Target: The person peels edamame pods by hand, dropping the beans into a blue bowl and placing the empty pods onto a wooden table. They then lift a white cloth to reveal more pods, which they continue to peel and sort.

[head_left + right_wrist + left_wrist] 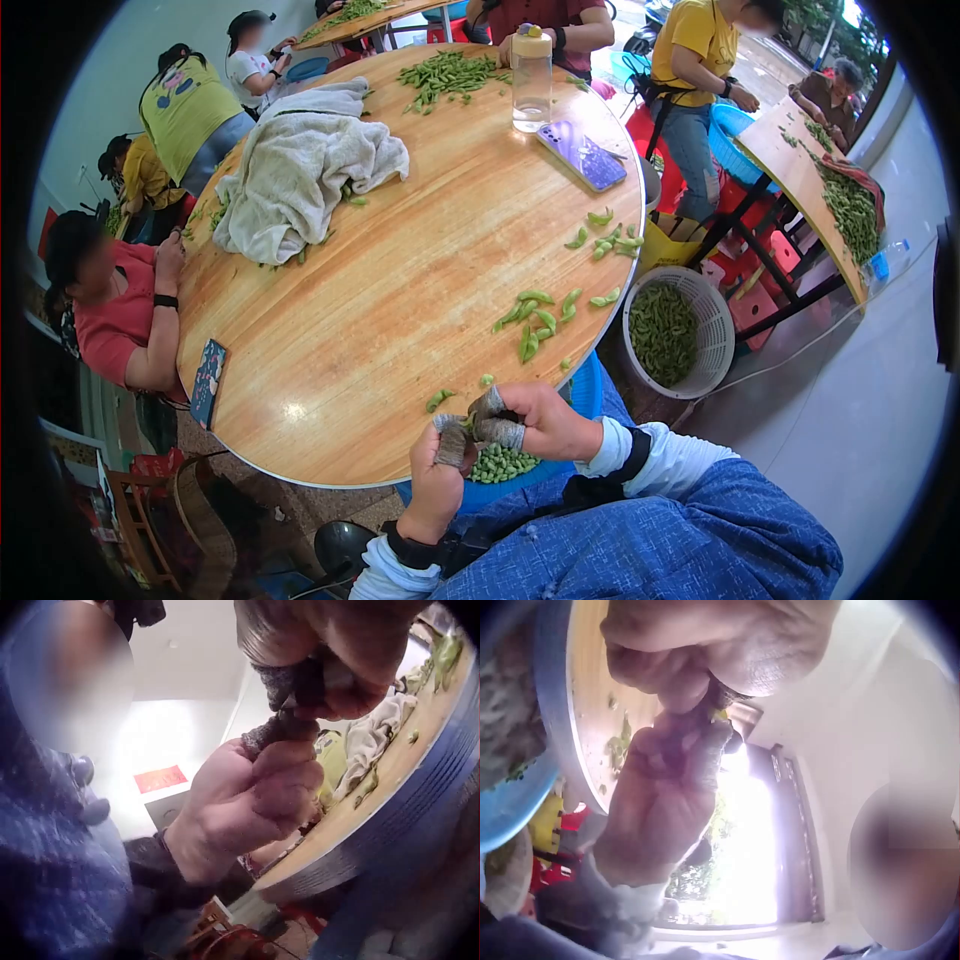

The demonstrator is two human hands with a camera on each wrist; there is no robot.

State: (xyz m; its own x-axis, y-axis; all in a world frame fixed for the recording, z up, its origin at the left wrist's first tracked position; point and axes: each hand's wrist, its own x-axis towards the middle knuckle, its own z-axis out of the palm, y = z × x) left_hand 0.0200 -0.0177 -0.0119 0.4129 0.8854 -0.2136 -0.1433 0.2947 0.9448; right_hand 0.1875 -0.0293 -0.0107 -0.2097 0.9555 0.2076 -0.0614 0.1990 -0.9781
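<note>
My left hand [437, 485] and right hand [555, 425] meet at the table's near edge, fingertips together and wrapped in grey coverings. Between them they pinch a green bean pod [721, 715], mostly hidden by the fingers; only a bit of green shows in the left wrist view. Under the hands, a blue basin [590, 385] contains shelled green beans [502, 463]. Just beyond the fingers, a single pod [440, 399] lies on the wooden table [370, 330]. Farther right is a loose group of green pods [535, 312].
A white basket [722, 335] of pods stands on the floor at right. On the table are a purple phone [582, 155], a water bottle [531, 85], a crumpled towel [300, 165], a patterned phone [207, 385] and a pod heap [448, 75]. Several people sit or stand around.
</note>
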